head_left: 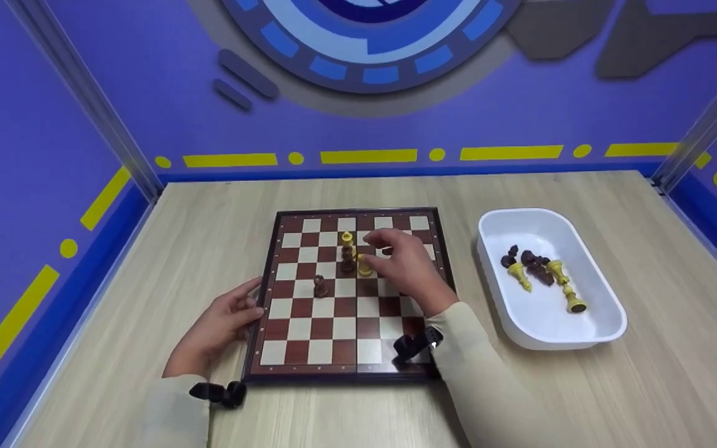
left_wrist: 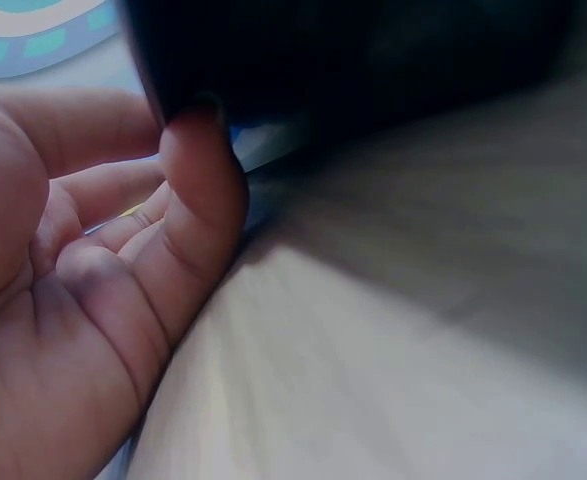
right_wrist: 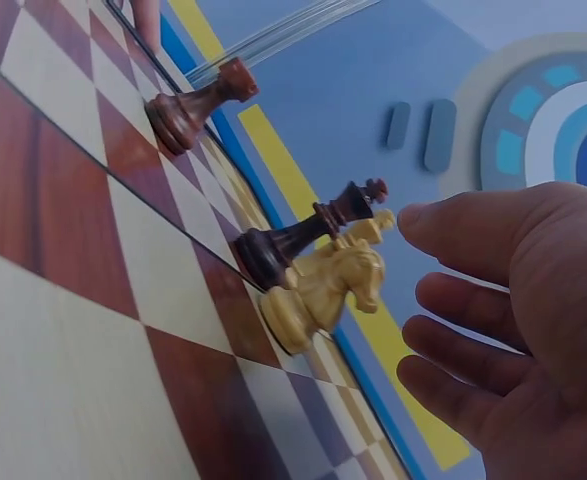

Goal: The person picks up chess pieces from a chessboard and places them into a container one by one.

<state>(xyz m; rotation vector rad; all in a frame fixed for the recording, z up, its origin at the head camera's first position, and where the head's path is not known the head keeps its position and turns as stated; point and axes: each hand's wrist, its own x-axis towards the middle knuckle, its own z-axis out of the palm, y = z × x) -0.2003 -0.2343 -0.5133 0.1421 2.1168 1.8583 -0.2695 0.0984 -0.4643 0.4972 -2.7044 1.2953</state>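
While the right hand [head_left: 405, 264] hangs loosely spread just beside the yellow knight [right_wrist: 318, 288] on the chessboard [head_left: 321, 333], the left hand [head_left: 224, 320] touches its left edge, can't tell if gripping. Some tabletop [head_left: 460, 231] shows between board and white tub [head_left: 542, 322].

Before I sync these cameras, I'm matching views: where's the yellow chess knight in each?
Head: yellow chess knight just below centre, beside the right hand.
Left wrist: not in it.
Right wrist: near centre, beside the dark king.
Shared landmark: round blue wall emblem.
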